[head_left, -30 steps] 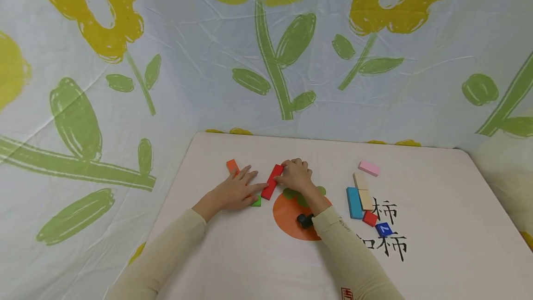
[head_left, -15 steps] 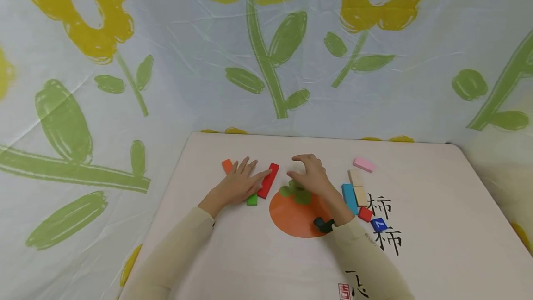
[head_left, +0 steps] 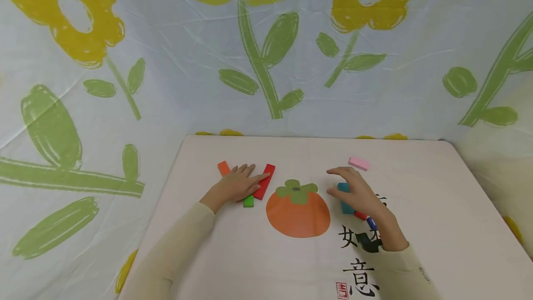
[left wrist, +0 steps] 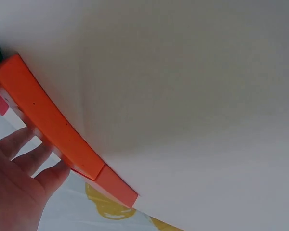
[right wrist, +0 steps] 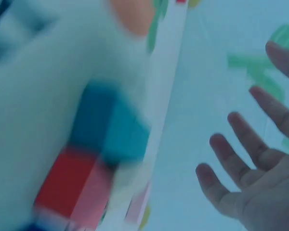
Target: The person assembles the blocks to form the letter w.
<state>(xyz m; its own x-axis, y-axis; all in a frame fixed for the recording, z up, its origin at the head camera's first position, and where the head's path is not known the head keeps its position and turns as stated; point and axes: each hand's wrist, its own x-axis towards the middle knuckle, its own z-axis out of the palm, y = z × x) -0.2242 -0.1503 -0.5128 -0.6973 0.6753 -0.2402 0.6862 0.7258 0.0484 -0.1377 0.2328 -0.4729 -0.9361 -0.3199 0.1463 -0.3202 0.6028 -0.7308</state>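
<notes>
My left hand [head_left: 237, 184] rests with extended fingers over an orange block [head_left: 223, 168] and a long red block [head_left: 269, 179], the index finger lying on the red one. A green block [head_left: 248, 202] shows below the thumb. In the left wrist view, the fingertips touch the side of the orange block [left wrist: 50, 118], with a paler orange piece [left wrist: 116, 185] at its end. My right hand [head_left: 356, 192] hovers, fingers spread and holding nothing, beside a light blue block [head_left: 347, 206]. The right wrist view shows this blue block [right wrist: 106, 125] blurred, against a red block [right wrist: 67, 183].
A pink block [head_left: 359, 163] lies beyond the right hand. Near its wrist are a small red block [head_left: 360, 215] and a dark blue block [head_left: 372, 223]. The cream blocks [right wrist: 127, 187] are hidden by the hand in the head view. Flowered cloth [head_left: 166, 59] hangs behind the table.
My right hand has let go of the long red block and moved right to the blue block. The left hand stays on its blocks, its index finger now on the red one.
</notes>
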